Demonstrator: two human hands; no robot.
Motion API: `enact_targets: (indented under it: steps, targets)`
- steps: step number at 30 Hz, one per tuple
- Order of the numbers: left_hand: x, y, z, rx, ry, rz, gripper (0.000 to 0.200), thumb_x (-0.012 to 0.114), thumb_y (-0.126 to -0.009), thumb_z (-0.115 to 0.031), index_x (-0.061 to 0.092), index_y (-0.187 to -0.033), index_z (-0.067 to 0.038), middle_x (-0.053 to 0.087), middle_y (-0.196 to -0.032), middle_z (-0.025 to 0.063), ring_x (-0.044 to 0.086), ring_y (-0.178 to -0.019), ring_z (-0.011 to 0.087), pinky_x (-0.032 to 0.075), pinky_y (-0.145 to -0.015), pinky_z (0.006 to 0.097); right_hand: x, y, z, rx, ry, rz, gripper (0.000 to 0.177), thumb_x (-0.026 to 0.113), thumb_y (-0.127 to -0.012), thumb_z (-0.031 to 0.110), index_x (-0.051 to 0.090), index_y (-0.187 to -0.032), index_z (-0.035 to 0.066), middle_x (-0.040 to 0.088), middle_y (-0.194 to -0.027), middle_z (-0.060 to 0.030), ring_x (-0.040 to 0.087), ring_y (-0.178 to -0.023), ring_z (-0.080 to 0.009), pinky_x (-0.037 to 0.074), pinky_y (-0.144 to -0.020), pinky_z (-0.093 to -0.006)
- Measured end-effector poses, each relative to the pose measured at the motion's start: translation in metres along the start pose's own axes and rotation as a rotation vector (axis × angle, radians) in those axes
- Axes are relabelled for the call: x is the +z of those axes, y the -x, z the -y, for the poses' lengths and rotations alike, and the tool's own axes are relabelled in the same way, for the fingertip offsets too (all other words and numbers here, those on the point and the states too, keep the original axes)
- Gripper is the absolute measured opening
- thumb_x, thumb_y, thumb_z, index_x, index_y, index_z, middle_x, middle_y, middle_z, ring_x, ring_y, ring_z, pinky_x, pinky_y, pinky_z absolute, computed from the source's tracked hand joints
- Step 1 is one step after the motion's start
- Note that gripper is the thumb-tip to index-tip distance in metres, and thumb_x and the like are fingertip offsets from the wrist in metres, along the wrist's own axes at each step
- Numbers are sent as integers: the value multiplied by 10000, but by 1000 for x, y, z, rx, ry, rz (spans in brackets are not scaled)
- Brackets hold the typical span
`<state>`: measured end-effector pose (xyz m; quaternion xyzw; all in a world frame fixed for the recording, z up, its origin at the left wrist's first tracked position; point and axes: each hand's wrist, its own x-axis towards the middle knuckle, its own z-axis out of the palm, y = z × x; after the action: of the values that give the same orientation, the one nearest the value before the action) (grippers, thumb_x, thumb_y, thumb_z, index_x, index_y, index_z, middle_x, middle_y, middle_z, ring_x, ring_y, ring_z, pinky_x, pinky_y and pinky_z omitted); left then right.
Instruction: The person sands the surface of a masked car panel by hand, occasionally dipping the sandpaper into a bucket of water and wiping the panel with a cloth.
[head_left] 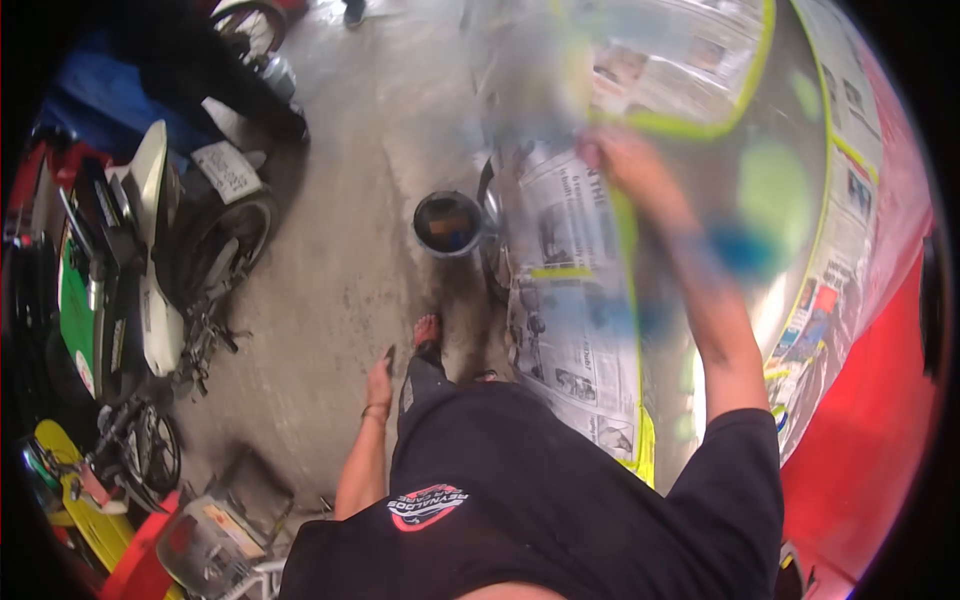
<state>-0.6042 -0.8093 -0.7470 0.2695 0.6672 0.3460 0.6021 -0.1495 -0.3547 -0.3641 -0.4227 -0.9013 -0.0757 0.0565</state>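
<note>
My right hand reaches over a car panel on the right, at the yellow-green tape bordering taped newspaper. Its fingers are blurred by haze in the view. At my left side, my left hand hangs low above the floor, fingers closed, with a small dark thing at the fingertips. What that thing is, I cannot tell. More newspaper edged in the same tape covers the panel farther ahead.
A dark round bucket stands on the concrete floor beside the car. Parked motorcycles line the left, where a person in dark trousers stands. A plastic chair is at lower left. Clear plastic sheeting drapes the car's red side.
</note>
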Motion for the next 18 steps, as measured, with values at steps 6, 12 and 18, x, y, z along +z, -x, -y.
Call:
enact_targets:
  steps: [6, 12, 18]
  targets:
    - [175, -62, -289, 207, 619, 463, 607, 440, -1145, -343, 468, -1675, -49, 479, -1708, 106, 451, -1563, 241, 313, -1300, 367, -64, 27, 40, 360, -549, 29, 306, 566, -1079, 130, 719, -1333, 57, 785, -1134, -176, 771, -1023, -310, 603, -927, -440]
    - [315, -32, -457, 630, 292, 424, 590, 532, -1133, -297, 471, -1660, -39, 452, -1728, 155, 402, -1599, 275, 296, -1304, 357, -237, 125, 40, 810, -521, -387, 386, 508, -1140, 238, 652, -1451, 60, 770, -1177, -121, 754, -1033, -246, 589, -991, -399]
    - [461, 32, -491, 865, -415, -8, 642, 439, -1138, -335, 363, -1695, -24, 434, -1721, 196, 334, -1631, 388, 233, -1336, 568, -296, 262, -92, 765, -157, -601, 358, 482, -1158, 133, 643, -1467, 54, 745, -1211, -91, 732, -1034, -199, 577, -971, -346]
